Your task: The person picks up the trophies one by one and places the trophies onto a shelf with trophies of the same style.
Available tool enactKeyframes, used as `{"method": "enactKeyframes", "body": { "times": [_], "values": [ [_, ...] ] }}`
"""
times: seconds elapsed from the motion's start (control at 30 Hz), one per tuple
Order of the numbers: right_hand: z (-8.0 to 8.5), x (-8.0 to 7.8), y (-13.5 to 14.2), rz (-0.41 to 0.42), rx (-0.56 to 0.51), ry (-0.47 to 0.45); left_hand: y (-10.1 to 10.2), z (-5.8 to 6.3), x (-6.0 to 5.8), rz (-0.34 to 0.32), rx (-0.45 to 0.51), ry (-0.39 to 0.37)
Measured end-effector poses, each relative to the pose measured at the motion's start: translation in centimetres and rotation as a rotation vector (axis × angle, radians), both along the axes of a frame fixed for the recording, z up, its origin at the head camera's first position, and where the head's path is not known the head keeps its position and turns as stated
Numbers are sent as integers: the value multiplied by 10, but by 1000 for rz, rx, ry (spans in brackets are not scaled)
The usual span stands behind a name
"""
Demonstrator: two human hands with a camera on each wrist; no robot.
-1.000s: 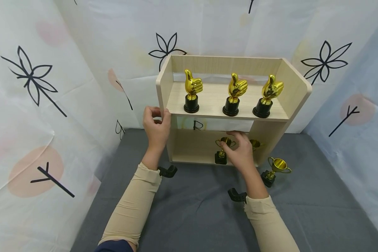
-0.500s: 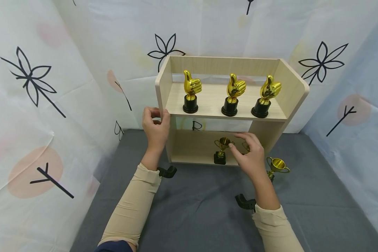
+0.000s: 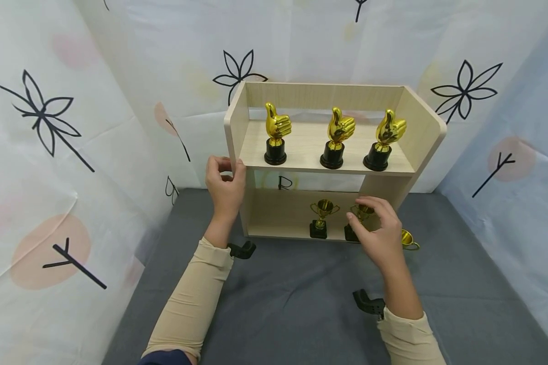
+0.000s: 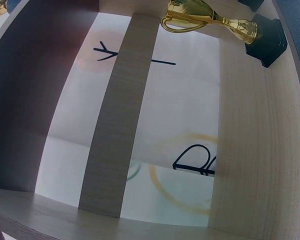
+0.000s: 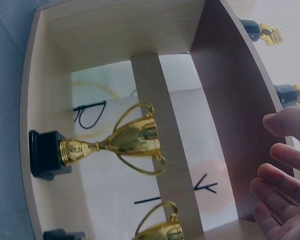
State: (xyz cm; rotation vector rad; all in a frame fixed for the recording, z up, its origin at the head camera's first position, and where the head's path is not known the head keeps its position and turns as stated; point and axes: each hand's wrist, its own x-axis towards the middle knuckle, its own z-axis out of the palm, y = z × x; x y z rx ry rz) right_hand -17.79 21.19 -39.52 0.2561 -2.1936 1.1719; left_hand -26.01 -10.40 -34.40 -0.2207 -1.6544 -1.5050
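Note:
My left hand (image 3: 226, 187) grips the left side panel of a pale wooden two-tier shelf (image 3: 297, 169), its thumb at the front edge. In front of the lower tier's right end, my right hand (image 3: 379, 230) has thumb and fingers spread apart with nothing held. Nearest to it stands a gold trophy cup (image 3: 364, 212) on a black base, partly behind its fingers. Another trophy cup (image 3: 321, 218) stands upright to the left, shown whole in the right wrist view as a two-handled trophy cup (image 5: 132, 139). A third trophy cup (image 3: 407, 239) sits beyond the right hand, mostly hidden by it.
On the upper tier stand three gold thumbs-up trophies: a left one (image 3: 276, 133), a middle one (image 3: 337, 137) and a right one (image 3: 384, 139). The shelf rests on a grey cloth (image 3: 287, 304), before a white patterned backdrop (image 3: 118, 76).
My right hand has moved right and toward me, away from the left trophy cup on the lower tier, which stays standing. My left hand has kept its place on the shelf.

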Motion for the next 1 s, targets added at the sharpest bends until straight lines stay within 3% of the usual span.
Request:
{"method": "enactKeyframes", "body": {
  "times": [0.37, 0.73, 1.0],
  "values": [
    [-3, 10, 16, -62, 3, 26, 0, 0, 0, 2, 4, -3],
    [-2, 15, 26, -87, 0, 12, 0, -1, 1, 0, -1, -14],
    [-2, 18, 37, -154, 9, -25, 0, 0, 0, -6, 0, -17]
  ]
}}
